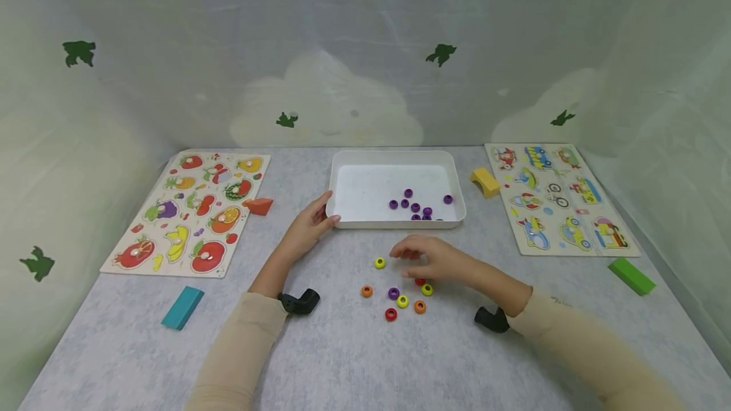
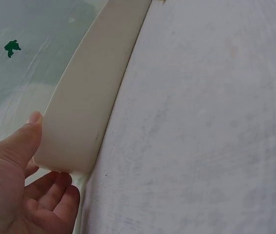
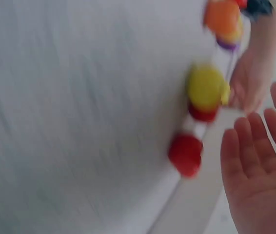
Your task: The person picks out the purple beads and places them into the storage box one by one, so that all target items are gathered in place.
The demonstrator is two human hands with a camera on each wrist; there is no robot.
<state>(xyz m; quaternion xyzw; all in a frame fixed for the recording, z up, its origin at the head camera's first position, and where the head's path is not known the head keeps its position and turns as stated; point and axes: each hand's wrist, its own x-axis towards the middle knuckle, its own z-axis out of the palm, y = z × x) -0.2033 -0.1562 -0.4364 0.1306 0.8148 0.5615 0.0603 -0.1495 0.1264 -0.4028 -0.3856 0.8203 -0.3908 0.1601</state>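
My left hand point(image 1: 307, 228) holds the near left corner of a white tray point(image 1: 394, 225), thumb on the front wall and fingers curled at the side. The left wrist view shows this hand point(image 2: 35, 180) around the end of the tray wall point(image 2: 82, 112). Several purple beads point(image 1: 393, 205) lie in the right half of the tray. My right hand point(image 1: 434, 259) hovers over loose beads in front of the tray, its fingers loosely extended and empty. Nearby are a yellow bead point(image 1: 376, 264), an orange bead point(image 1: 363, 291), a purple bead point(image 1: 390, 295) and a red bead point(image 1: 387, 316).
A fruit puzzle board point(image 1: 191, 214) lies at left, with an orange-red block point(image 1: 259, 207) at its edge and a blue block point(image 1: 183, 308) nearer. At right are a vehicle puzzle board point(image 1: 562, 202), a yellow arch block point(image 1: 485, 182) and a green block point(image 1: 631, 276).
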